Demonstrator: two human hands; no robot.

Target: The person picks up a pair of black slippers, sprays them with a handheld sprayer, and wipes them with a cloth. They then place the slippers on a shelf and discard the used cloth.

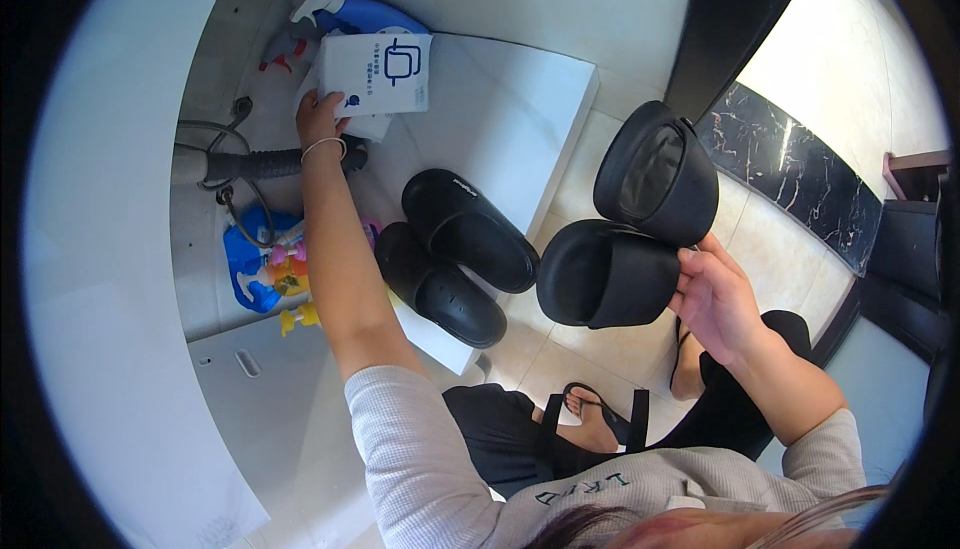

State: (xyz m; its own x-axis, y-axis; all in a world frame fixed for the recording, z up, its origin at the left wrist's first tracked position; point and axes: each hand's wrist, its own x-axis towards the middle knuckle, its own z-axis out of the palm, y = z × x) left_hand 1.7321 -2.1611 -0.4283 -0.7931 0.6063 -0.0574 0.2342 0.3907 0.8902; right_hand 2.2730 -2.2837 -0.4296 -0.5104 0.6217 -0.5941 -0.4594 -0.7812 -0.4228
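My left hand (320, 121), a bracelet at its wrist, grips the lower left edge of a white packet (385, 74) with dark blue print. Part of another white packet shows under it. With my right hand (718, 299) I hold a pair of black slide slippers by their touching sides, raised above the tiled floor: one slipper (615, 274) is nearer and the other slipper (655, 174) farther. A second pair of black slippers rests on the white shelf between my arms, a larger-looking one (470, 229) beside another (440, 284).
Behind the packet lie a blue spray bottle (370, 17) and a red trigger head (284, 52). Left of my forearm stand a blue bottle (250, 259) and yellow pump bottles, next to a grey drain hose (255, 165). White shelf edges (575, 134) border the floor (550, 369).
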